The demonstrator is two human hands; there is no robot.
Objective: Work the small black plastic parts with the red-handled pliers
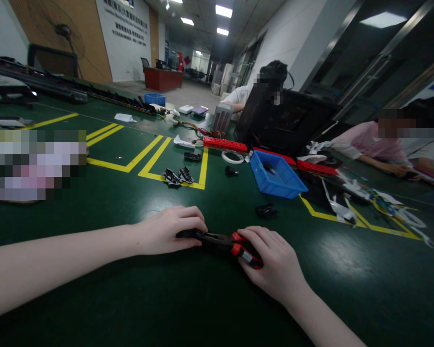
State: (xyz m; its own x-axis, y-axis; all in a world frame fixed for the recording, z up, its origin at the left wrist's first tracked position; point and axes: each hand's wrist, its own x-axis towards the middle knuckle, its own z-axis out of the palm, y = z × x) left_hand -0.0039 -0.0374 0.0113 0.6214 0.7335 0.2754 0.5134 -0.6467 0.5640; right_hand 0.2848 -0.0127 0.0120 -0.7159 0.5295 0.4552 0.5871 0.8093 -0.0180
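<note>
My right hand (275,258) is wrapped round the red and black handles of a pair of pliers (217,238). The jaws point left, toward my left hand (173,229), which is closed on a small black part (187,233). The jaw tips meet that part or lie right beside it; my fingers hide the exact contact. Beyond my right hand lies a black plastic piece (266,210) on the green table (148,299). Farther off, several black and silver parts (171,177) sit by a yellow-taped rectangle.
A blue bin (278,174) with a dark item inside stands beyond my right hand. Behind it run red power strips (224,143), a white tape roll (232,157) and a large black case (285,118). Two people sit across the table; loose cables (386,205) lie at right.
</note>
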